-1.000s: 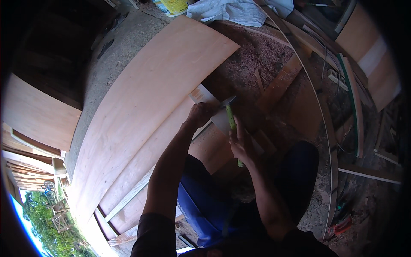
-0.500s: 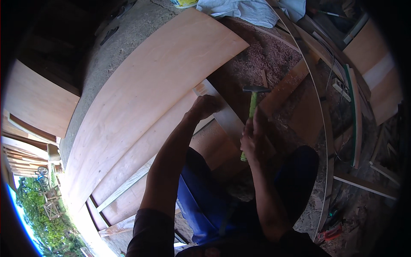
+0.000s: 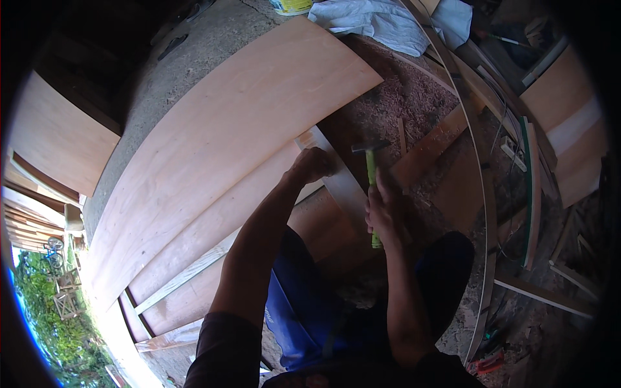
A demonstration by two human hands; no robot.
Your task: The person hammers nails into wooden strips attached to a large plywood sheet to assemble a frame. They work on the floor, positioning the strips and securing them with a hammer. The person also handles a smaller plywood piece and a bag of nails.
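Observation:
My right hand [image 3: 384, 213] is wrapped round the green handle of a hammer [image 3: 371, 167]. The dark hammer head is at the upper end, slightly blurred, a short way right of my left hand. My left hand [image 3: 315, 164] is closed, fingers bent down, against a pale flat wooden board [image 3: 343, 187] that runs away from me at a slant. Whatever its fingertips pinch is hidden from view. Beyond that board's far end lies a large thin plywood sheet [image 3: 246, 97], with narrower wooden pieces next to it on the left.
A long curved wooden strip [image 3: 480, 149] arcs down the right side. Wood shavings [image 3: 420, 90] cover the floor beyond the hammer. At the top lies a white cloth [image 3: 375, 26] beside a yellow bucket [image 3: 291, 6]. A red-handled tool [image 3: 486, 363] rests at lower right.
The hammer has swung left, bringing its head nearer my left hand. My left hand stays closed at the same spot on the board. The view has shifted slightly.

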